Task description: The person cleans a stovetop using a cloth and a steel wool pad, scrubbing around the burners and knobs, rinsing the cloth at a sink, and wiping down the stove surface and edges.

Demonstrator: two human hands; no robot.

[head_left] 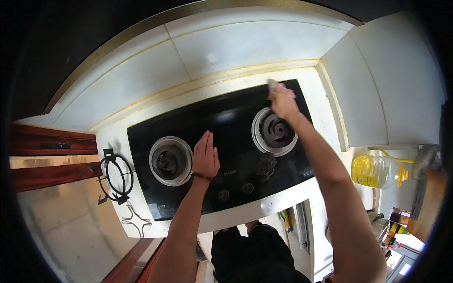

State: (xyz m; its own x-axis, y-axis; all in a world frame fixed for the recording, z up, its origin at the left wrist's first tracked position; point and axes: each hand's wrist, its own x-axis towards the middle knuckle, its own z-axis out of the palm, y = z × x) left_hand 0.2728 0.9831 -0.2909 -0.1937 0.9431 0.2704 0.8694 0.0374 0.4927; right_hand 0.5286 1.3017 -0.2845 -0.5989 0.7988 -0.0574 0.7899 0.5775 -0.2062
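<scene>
A black glass Haier gas hob (226,127) lies in a pale countertop, with a round burner (171,161) at its left and another burner (275,132) at its right. My right hand (282,97) is at the hob's back edge beyond the right burner, closed on a blurred cloth or pad, partly pink and partly greyish. Flat on the glass, just right of the left burner, rests my left hand (206,155), fingers together and nothing in it. A dark, crumpled scouring pad (266,167) sits in front of the right burner.
Left of the hob are a black pan support (116,175) and a wire trivet (136,221) on the counter. An oil bottle (377,171) stands at the right. Tiled walls (247,42) rise behind and at the right; a dark hood or cabinet edge overhangs the top.
</scene>
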